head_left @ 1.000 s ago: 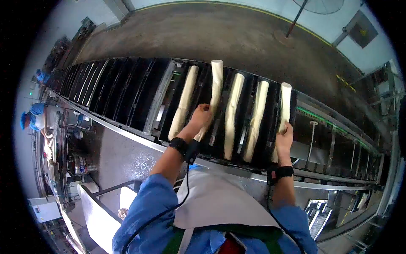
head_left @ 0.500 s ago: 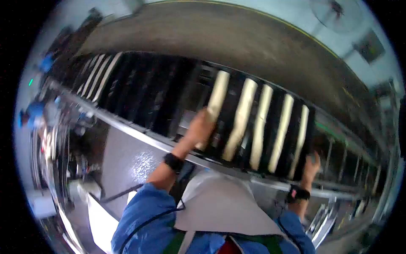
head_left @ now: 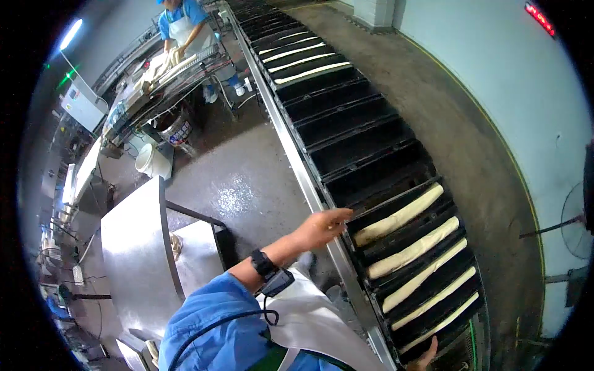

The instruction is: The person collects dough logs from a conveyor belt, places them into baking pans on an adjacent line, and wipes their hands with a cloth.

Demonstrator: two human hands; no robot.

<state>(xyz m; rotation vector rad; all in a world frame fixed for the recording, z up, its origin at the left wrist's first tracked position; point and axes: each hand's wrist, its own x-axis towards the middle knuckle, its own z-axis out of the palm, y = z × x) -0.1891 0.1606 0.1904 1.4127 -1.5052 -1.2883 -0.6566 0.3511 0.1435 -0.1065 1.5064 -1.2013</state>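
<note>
Several long pale rolls lie across black trays on a conveyor; the one nearest my left hand is a thick roll. Over the conveyor's metal side rail, my left hand hangs with fingers loosely apart and nothing in it. A dark wrist device is strapped behind it. Low in the picture, my right hand is partly visible at the edge of the last tray, beside the thinnest-looking roll. Its fingers are apart and hold nothing visible.
Farther up the conveyor, more thin rolls lie in trays. A co-worker stands at a bench with pale pieces. A metal table, a white bucket and a labelled bucket stand left. A fan is at the right.
The view has swung left along the conveyor. My left hand has come off the roll to the side rail, and my right hand has left its roll for the tray's end.
</note>
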